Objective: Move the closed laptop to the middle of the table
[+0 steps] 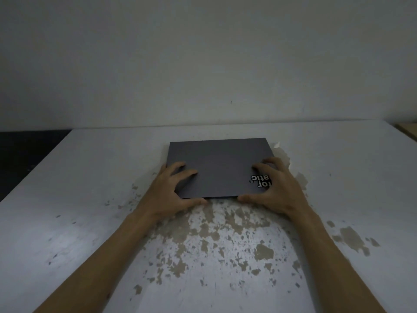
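Observation:
A closed dark grey laptop (220,164) lies flat on the white table (90,199), toward the far side and roughly centred left to right. A black sticker with white letters (259,180) sits at its near right corner. My left hand (173,188) grips the near left corner, fingers on the lid and thumb against the front edge. Over the near right corner my right hand (275,188) holds the same way and partly covers the sticker.
The table's white coating is worn through in brown patches (225,233) in front of the laptop and to its right. A plain wall (203,64) rises right behind the table. The table's left edge drops to a dark floor (27,150).

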A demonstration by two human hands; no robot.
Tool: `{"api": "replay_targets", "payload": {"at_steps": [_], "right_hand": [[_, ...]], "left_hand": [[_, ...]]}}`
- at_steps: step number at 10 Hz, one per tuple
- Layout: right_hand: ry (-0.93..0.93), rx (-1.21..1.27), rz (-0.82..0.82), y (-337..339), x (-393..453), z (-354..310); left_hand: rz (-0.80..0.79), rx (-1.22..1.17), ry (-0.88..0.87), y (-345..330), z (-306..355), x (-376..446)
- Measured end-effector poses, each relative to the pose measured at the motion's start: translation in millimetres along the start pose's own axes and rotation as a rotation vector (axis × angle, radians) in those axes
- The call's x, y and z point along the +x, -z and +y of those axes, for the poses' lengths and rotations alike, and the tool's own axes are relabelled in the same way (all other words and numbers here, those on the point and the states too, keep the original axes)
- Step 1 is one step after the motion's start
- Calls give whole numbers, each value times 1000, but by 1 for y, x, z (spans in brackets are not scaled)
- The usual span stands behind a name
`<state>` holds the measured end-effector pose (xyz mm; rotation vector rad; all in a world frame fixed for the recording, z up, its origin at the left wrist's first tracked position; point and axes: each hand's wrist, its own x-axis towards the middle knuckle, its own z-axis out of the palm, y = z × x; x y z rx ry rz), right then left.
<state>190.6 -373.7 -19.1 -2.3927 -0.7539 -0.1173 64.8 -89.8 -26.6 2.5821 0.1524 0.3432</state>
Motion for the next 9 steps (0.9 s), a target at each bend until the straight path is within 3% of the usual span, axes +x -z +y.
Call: {"api": "replay_targets", "payload": {"at_steps": [7, 8, 9], "right_hand": [[-3, -25, -34, -3, 29, 5], [-12, -53, -61, 2, 28, 1], [-72, -116, -72, 13, 27, -9]], "left_hand": [[15, 13, 7, 6, -2, 10], [90, 59, 18, 14, -6, 0], [297, 87, 15, 26, -4, -5]]}}
